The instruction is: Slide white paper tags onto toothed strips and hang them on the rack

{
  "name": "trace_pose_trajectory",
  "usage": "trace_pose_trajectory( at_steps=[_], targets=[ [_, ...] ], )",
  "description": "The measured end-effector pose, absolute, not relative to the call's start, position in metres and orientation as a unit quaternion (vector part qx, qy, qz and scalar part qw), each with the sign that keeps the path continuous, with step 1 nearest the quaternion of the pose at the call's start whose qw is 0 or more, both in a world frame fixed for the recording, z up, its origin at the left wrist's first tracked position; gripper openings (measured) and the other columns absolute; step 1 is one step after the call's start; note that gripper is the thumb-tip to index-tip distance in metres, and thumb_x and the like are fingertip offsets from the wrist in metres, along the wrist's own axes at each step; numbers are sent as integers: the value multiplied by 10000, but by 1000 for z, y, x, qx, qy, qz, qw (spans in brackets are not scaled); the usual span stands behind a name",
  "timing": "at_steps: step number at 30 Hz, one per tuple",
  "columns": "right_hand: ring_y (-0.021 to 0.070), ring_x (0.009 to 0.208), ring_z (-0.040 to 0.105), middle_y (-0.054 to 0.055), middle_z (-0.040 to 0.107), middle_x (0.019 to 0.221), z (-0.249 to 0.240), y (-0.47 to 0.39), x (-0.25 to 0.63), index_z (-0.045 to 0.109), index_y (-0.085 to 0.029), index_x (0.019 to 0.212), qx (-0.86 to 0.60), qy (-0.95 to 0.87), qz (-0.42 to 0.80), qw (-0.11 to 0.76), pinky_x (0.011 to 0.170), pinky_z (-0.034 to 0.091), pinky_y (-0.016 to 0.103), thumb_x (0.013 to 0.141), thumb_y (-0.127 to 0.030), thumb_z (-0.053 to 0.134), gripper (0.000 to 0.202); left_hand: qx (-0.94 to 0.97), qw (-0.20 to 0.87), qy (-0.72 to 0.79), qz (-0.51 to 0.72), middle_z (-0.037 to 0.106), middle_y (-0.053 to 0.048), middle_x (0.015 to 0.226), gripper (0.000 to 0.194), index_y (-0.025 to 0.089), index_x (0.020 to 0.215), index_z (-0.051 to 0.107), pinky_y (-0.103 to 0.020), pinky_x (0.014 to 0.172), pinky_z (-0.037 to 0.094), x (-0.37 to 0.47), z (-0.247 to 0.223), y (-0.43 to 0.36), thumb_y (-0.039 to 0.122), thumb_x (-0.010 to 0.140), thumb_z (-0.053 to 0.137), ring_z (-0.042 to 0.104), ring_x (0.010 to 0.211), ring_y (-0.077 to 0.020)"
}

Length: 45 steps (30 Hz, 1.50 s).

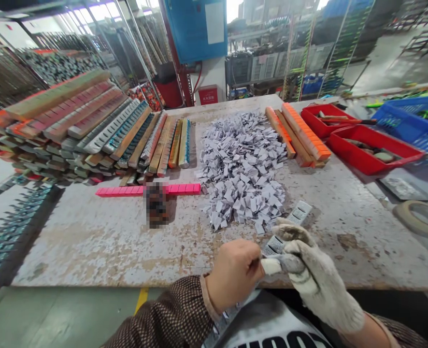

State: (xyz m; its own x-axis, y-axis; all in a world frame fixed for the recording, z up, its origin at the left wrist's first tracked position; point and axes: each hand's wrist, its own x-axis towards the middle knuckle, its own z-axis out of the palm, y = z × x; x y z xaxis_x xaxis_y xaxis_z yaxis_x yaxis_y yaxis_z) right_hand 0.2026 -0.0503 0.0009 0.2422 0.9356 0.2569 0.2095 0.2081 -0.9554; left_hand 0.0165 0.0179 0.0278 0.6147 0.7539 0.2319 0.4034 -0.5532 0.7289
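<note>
A grey bar with slots [301, 212] runs diagonally from my lap up over the table's front edge. My left hand [237, 270], bare with a white wrap on its thumb, is closed around the bar's middle. My right hand [317, 278], in a white knitted glove, grips the same bar farther up. The thumbs nearly meet over it, and the fingers hide part of the bar. Just beyond lies a large heap of small pale-grey flat pieces [243, 169]. A pink segmented bar [183, 189] lies left of the heap, partly covered by a pixelated patch.
Stacked slotted bars [91, 121] fill the table's left rear. Orange bars [304, 130] lie right of the heap, beside two red bins [373, 150] holding tools. A blue basket [413, 125] and a tape roll [420, 217] are at the far right.
</note>
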Motion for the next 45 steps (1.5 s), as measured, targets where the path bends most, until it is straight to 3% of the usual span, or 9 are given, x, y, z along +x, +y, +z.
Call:
trace_pose_trajectory(
  at_steps=[6, 11, 14, 17, 26, 35, 39, 41, 45],
  targets=[
    [278, 733, 675, 88, 698, 973, 1, -48, 202, 699, -280, 994, -499, -592, 323, 544, 617, 646, 385, 1014, -482, 604, 224, 876, 354, 203, 259, 565, -3, 668, 344, 207, 701, 489, -266, 612, 391, 19, 25, 15, 314, 1027, 499, 497, 637, -143],
    [211, 478, 542, 65, 682, 861, 3, -39, 230, 569, -298, 1334, -564, -563, 301, 524, 358, 457, 328, 1110, -387, 378, 307, 906, 205, 320, 188, 691, -60, 981, 173, 213, 1001, 621, -336, 786, 507, 20, 15, 61, 367, 952, 683, 631, 898, -228],
    [281, 809, 694, 96, 705, 1063, -7, -31, 248, 645, -283, 1148, -571, -659, 169, 460, 661, 611, 433, 1061, -319, 483, 187, 898, 87, 416, 117, 666, -135, 1196, 325, 168, 1214, 579, -420, 925, 511, 23, 10, 97, 334, 960, 696, 618, 1085, -299],
    [362, 1264, 577, 91, 672, 1245, -17, -28, 250, 641, -241, 946, -535, -760, 44, 365, 1048, 487, 579, 985, -206, 576, 83, 898, 70, 427, 84, 670, -178, 1172, 317, 123, 1180, 589, -449, 921, 508, 28, 4, 118, 298, 947, 712, 616, 1100, -344],
    [368, 1184, 588, 144, 653, 1058, -16, -15, 230, 650, -169, 881, -493, -840, -31, 223, 1017, 483, 574, 924, -82, 508, 171, 890, 142, 424, 93, 695, -107, 1129, 285, 185, 1209, 566, -374, 963, 496, 24, -10, 130, 259, 964, 692, 627, 1128, -272],
    [369, 1250, 559, 136, 650, 1166, -32, -13, 239, 624, -196, 883, -491, -811, 86, 306, 1097, 434, 636, 1008, -232, 549, 150, 861, 209, 441, 143, 694, -107, 1052, 134, 169, 1038, 629, -400, 970, 504, 23, -15, 137, 191, 922, 692, 654, 1069, -285],
    [266, 842, 682, 78, 661, 967, -26, -16, 243, 610, -261, 1071, -528, -685, 238, 441, 690, 618, 408, 1062, -361, 498, 150, 834, 246, 459, 184, 700, -105, 1055, 102, 183, 992, 652, -404, 1019, 481, 26, -17, 137, 135, 903, 645, 645, 1092, -281],
    [192, 522, 545, 18, 576, 760, -19, -16, 250, 559, -269, 1192, -540, -598, 327, 495, 378, 434, 278, 1090, -382, 416, 209, 811, 274, 470, 212, 707, -86, 1019, 114, 191, 980, 661, -378, 997, 489, 22, -17, 138, 126, 911, 598, 654, 1059, -258],
    [139, 428, 361, -35, 457, 653, -1, -12, 262, 542, -257, 1140, -505, -395, 488, 592, 324, 215, 215, 1016, -450, 553, 230, 756, 368, 474, 260, 703, -47, 836, 197, 163, 1003, 679, -296, 751, 532, 10, -11, 129, 230, 975, 496, 661, 782, -190]
  ],
)
